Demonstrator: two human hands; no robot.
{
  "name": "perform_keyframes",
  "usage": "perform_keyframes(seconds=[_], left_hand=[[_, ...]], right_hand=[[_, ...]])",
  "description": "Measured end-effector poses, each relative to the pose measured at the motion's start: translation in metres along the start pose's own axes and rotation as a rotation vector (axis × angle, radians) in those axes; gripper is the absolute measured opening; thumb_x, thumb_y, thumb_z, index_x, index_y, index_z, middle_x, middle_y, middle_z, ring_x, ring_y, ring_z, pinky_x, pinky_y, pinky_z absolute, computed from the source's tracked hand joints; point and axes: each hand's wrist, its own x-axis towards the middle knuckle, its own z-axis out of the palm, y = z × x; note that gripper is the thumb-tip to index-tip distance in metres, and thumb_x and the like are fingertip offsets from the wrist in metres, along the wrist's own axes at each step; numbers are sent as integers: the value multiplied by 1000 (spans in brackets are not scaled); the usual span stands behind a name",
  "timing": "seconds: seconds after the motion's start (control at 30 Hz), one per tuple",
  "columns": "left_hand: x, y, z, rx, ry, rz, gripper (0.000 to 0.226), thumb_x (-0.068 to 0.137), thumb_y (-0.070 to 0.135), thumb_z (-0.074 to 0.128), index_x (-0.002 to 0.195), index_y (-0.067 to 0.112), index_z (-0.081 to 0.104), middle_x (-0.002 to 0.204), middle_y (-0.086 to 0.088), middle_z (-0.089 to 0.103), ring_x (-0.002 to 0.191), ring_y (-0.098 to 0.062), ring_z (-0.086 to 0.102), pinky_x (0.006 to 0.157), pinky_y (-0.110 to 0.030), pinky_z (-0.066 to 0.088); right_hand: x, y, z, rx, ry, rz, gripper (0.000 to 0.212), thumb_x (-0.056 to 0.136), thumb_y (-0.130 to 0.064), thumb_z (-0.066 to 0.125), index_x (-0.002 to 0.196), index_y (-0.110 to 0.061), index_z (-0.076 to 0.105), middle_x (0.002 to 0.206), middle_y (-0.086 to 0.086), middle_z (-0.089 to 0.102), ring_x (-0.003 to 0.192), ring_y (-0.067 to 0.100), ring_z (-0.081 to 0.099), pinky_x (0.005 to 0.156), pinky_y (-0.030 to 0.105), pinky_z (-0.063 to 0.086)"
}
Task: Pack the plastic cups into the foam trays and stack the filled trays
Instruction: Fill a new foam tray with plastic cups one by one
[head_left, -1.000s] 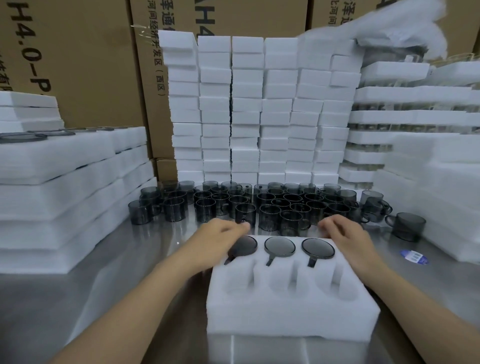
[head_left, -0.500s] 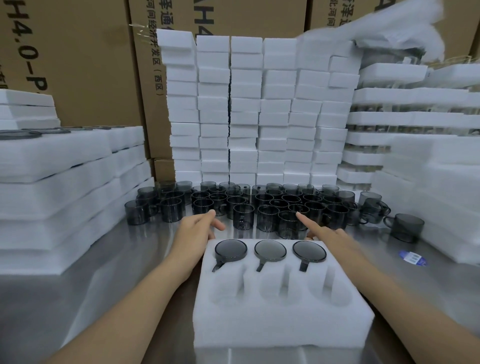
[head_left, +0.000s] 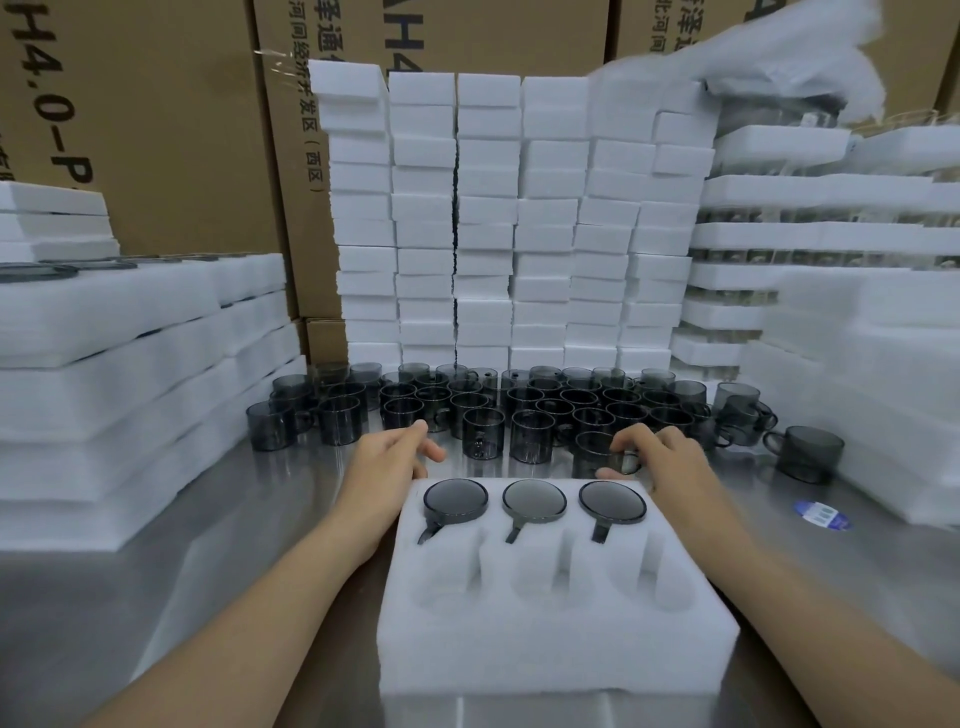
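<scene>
Foam tray (head_left: 556, 654): white, in the middle of the table just in front of the person, with six pockets in two rows
Seated cups (head_left: 534, 500): three smoky grey plastic cups sit upside down in the far row, bases up and handles in the slots pointing toward the person; the three near pockets hold nothing
Front cup (head_left: 592, 451): upright at the near edge of the cluster, just beyond the tray's far right corner
Right hand (head_left: 662, 460): fingers and thumb are curled round the front cup; I cannot tell whether it has left the table
Left hand (head_left: 387, 460): fingers loosely stretched toward the cluster, holding nothing, near the closest cups
Loose cups (head_left: 524, 402): many, upright, crowded between the tray and the foam behind
Changed: a second ago both hands lay at the tray's far edge by the seated cups; half a second ago they were reaching out; now the right has closed on a cup
Meaning: the far row looks done and the fetch for the near row has begun; the tray is about half filled, so stacking is not yet due
Table (head_left: 156, 582): shiny steel
Foam blocks (head_left: 488, 218): white columns stacked behind the cups
Filled trays (head_left: 104, 338): piled at the left, more at the right
Cardboard boxes (head_left: 171, 130): against the back
</scene>
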Motion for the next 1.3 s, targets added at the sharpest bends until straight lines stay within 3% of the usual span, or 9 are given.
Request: perform_keyframes(seconds=[0.1,0.27,0.33,0.43,0.57,0.7,0.8,1.13,1.3], left_hand=[[-1,1,0,2,-4,0,53,110,37,54,66,21,78,49,0,53,45,-10,49,85,-36,52],[-3,4,1,12,-5,4,54,111,37,54,65,22,78,49,0,53,46,-11,50,76,-33,47],[-4,5,1,15,-9,9,54,111,36,54,65,21,77,49,-1,53,47,-11,50,74,-32,46],[-5,6,1,17,-7,12,54,111,35,54,65,18,77,50,-2,53,47,-10,50,72,-32,45],[-5,5,1,23,-3,13,53,111,34,55,66,14,77,50,-2,54,47,-9,51,72,-31,44],[-4,5,1,33,-3,13,51,110,34,56,68,12,78,53,-6,55,48,-9,53,70,-32,43],[-3,5,1,46,-1,11,51,110,34,57,68,13,78,53,-5,55,48,-5,56,72,-34,44],[-5,8,2,64,8,-5,49,109,33,58,71,9,78,50,0,56,47,-9,52,74,-35,48],[-7,11,2,83,14,-13,49,109,34,58,73,9,79,51,1,57,51,-13,52,74,-35,49]], right_hand=[[2,-2,-6,60,-34,17,29,91,-60,69,106,-53,45,107,-22,43,97,14,48,77,35,48],[3,-1,-14,199,-64,129,49,94,-23,76,119,-52,46,94,-10,65,88,11,64,85,41,56],[6,-3,-15,238,-52,209,37,96,-30,77,122,-44,55,92,-8,68,91,8,64,82,35,52],[9,-3,-21,313,-24,305,20,93,-47,76,89,-27,75,77,-11,72,84,11,66,73,29,48],[6,-9,-31,391,-98,420,41,96,-48,73,72,-16,78,48,-13,55,64,16,53,68,32,44],[9,-17,-45,763,-181,638,28,100,-30,73,83,-7,74,53,-6,40,42,9,33,42,22,24],[10,-29,-60,987,-179,707,22,101,-28,70,87,-10,71,52,-9,40,38,4,28,38,17,16],[0,-87,-79,1092,219,144,19,104,-31,67,95,-16,75,58,-4,35,51,11,27,45,20,24],[-12,-103,-75,1024,233,11,16,102,-36,69,93,-24,76,58,-1,36,54,14,29,47,19,29]])
